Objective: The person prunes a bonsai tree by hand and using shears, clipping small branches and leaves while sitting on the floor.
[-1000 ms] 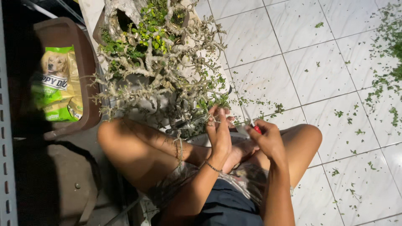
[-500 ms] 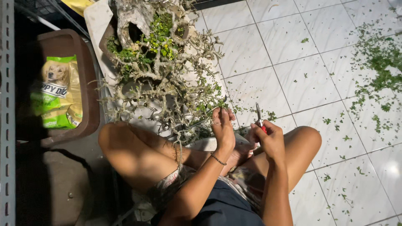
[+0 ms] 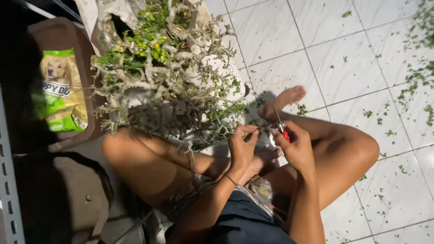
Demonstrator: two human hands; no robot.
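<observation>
since half a second ago the head view has drawn closer and a bare foot (image 3: 285,100) now shows past the plant. the left hand (image 3: 242,147) pinches a thin twig (image 3: 253,131) at the bonsai's (image 3: 162,77) lower edge, about five o'clock from its trunk. the right hand (image 3: 296,147) is closed around red-handled snips (image 3: 281,126), blades pointing to twelve o'clock. the bonsai is gnarled, grey-branched, with small green leaves. at nine o'clock a brown bin (image 3: 88,122) holds a green pet food bag (image 3: 61,90). leaf clippings (image 3: 413,86) dot the white tiles.

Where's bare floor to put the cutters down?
Bare white tiles lie beyond the foot, right of the potted shrub. Clippings litter the far right. Crowded around both hands: left hand on twigs, right hand holding red-handled cutters.
</observation>
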